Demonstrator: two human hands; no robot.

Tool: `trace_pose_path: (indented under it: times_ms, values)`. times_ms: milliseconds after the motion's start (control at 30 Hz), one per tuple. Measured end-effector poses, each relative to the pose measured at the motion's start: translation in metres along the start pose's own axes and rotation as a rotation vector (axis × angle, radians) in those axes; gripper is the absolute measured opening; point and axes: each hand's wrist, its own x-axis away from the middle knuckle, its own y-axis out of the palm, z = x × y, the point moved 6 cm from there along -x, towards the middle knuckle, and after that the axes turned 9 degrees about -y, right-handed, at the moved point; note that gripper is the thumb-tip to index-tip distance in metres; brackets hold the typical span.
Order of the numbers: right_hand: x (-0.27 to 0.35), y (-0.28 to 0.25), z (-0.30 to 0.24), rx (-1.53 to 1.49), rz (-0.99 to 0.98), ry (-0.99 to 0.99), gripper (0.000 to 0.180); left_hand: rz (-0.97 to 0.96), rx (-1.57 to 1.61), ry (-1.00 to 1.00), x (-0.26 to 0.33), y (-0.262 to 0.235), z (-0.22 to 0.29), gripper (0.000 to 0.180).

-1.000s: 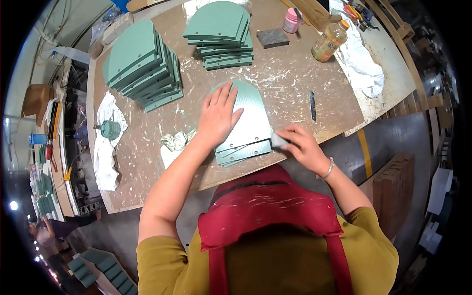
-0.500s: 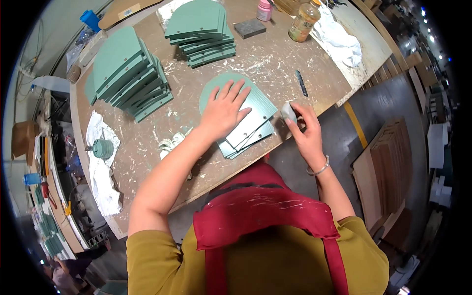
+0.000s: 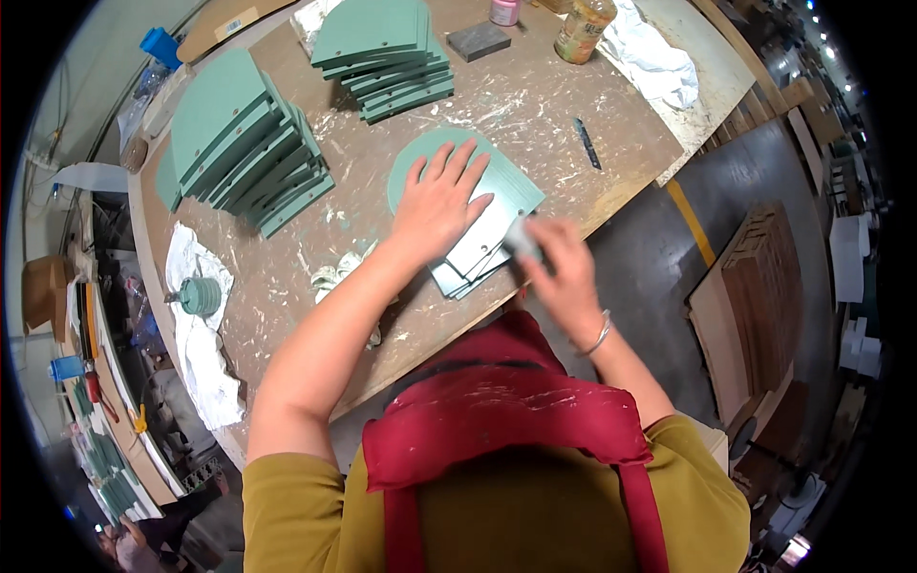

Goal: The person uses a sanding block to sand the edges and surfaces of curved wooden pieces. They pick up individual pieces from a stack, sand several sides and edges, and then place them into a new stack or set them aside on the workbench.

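Note:
My left hand [image 3: 437,208] lies flat, fingers spread, on the uppermost of a few green round-topped panels [image 3: 512,183] near the table's front edge. Small holes show along that panel's straight edge. Between the fingers of my right hand [image 3: 565,272] is a small grey pad [image 3: 522,239], slightly blurred. It is at the panel's straight edge, and I cannot tell whether its whole face touches. Lower panels stick out from under the top one, fanned a little toward me.
Two stacks of similar green panels, a left stack [image 3: 222,124] and a far stack [image 3: 377,43], stand on the worktable [image 3: 382,153]. Also there are a dark grey block [image 3: 479,41], a knife-like tool [image 3: 586,143], a bottle [image 3: 585,31], white cloths [image 3: 654,62] and a crumpled rag [image 3: 339,274].
My right hand has moved left with the grey pad, from beside the panels onto their straight edge. My left hand stays flat on the top panel. The view has shifted slightly.

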Motion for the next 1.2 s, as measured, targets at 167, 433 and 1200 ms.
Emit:
trace_pose_path:
  times_ms: [167, 433, 1200]
  values:
    - [-0.009, 0.002, 0.012, 0.095, 0.025, 0.045, 0.039, 0.016, 0.0, 0.007, 0.0, 0.0, -0.001, 0.055]
    - [0.032, 0.06, -0.074, -0.313, -0.423, -0.191, 0.044, 0.019, 0.01, 0.01, -0.001, 0.003, -0.003, 0.056]
    - [-0.05, -0.046, 0.069, -0.772, -0.068, 0.329, 0.035, 0.018, -0.11, 0.045, 0.077, -0.005, 0.08, 0.054]
